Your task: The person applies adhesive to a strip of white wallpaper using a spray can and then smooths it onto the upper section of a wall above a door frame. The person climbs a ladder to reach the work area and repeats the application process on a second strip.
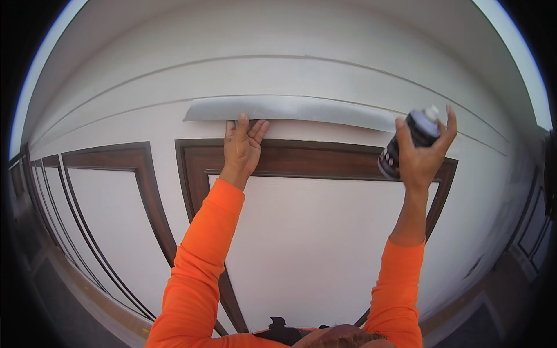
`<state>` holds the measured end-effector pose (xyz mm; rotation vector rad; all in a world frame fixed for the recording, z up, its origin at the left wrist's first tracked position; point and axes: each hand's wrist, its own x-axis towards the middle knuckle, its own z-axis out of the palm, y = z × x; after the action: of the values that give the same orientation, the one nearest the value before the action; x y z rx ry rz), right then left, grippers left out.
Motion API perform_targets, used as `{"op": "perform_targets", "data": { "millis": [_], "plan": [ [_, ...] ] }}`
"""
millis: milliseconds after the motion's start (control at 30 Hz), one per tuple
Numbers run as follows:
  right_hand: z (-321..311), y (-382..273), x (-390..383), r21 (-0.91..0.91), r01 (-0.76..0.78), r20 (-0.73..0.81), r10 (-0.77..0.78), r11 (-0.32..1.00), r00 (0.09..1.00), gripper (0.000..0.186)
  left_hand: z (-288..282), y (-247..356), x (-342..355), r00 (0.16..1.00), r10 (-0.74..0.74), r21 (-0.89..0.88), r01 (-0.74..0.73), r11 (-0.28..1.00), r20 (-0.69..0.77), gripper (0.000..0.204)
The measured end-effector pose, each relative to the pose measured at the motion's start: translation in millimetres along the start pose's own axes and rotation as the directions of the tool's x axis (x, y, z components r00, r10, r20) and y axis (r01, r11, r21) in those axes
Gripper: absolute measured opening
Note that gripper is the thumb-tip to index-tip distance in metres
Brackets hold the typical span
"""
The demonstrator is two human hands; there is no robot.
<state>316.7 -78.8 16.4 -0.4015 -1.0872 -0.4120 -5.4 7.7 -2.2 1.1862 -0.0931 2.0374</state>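
A long, silvery-grey strip (296, 108) lies along the white wall, just above a dark brown wooden frame. My left hand (242, 152) is at its lower edge left of centre, palm up, the thumb over its front and the fingers partly hidden at the edge. In my right hand (420, 165) is a dark spray can (422, 132) with a pale shoulder and a white nozzle, tilted, near the strip's right end. The thumb and fingers wrap its sides, and one finger stretches up beside the nozzle. No spray can be made out.
The brown frame (278, 156) borders a white panel (325, 232) in front of me. More framed panels (110, 153) continue along the wall to the left. A thin groove (255, 56) crosses the wall above the strip. Floor (64, 296) shows at the lower left.
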Motion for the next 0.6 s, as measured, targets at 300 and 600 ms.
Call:
{"op": "perform_targets", "data": {
  "millis": [300,600],
  "plan": [
    [-60.7,10.8,-157.8,0.100,-0.168,0.251,0.138,0.981,0.958,0.095,1.9,0.5,1.0,1.000,0.004,0.011,-0.004,1.000,-0.019,0.041],
    [-91.2,29.3,-191.4,0.110,-0.385,0.260,0.348,0.916,0.901,0.092,-1.2,-0.2,0.4,1.000,0.023,0.032,-0.024,0.999,0.014,0.050]
  ]
}}
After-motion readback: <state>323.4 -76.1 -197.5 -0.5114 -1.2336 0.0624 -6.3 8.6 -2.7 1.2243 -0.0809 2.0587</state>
